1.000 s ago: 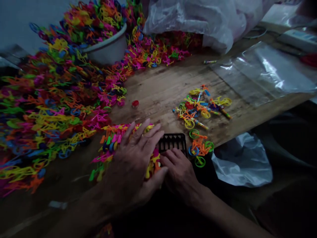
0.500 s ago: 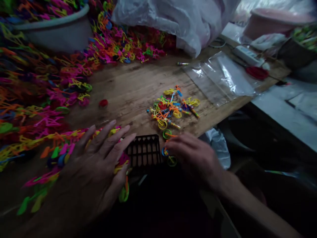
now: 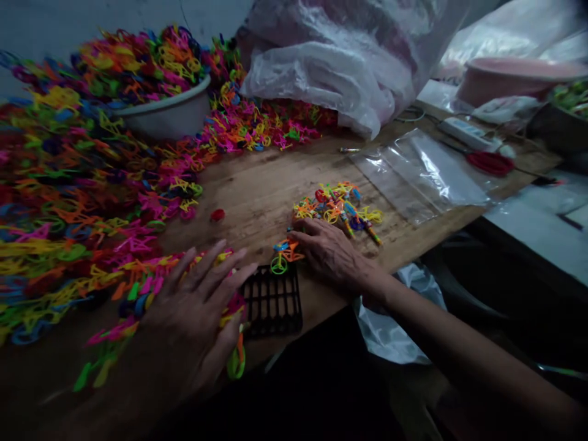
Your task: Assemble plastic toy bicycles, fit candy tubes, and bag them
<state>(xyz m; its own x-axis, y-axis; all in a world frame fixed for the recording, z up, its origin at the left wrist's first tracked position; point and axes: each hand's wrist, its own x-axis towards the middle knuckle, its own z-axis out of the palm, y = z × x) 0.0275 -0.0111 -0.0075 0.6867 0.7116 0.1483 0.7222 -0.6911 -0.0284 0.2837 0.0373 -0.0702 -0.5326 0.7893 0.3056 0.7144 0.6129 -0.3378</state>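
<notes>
Left hand [image 3: 184, 324] spread, right hand [image 3: 331, 252] curled, its hold unclear, before a bluish wall [image 3: 215, 18]; on a wooden table [image 3: 248, 184], a black grid tray [image 3: 299, 300] points rightward from the left hand, length partly hidden, near bright plastic toys [image 3: 351, 209]

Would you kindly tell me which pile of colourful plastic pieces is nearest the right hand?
The small pile just beyond the right hand; the large heap lies well to the left, by the grey basin.
</notes>
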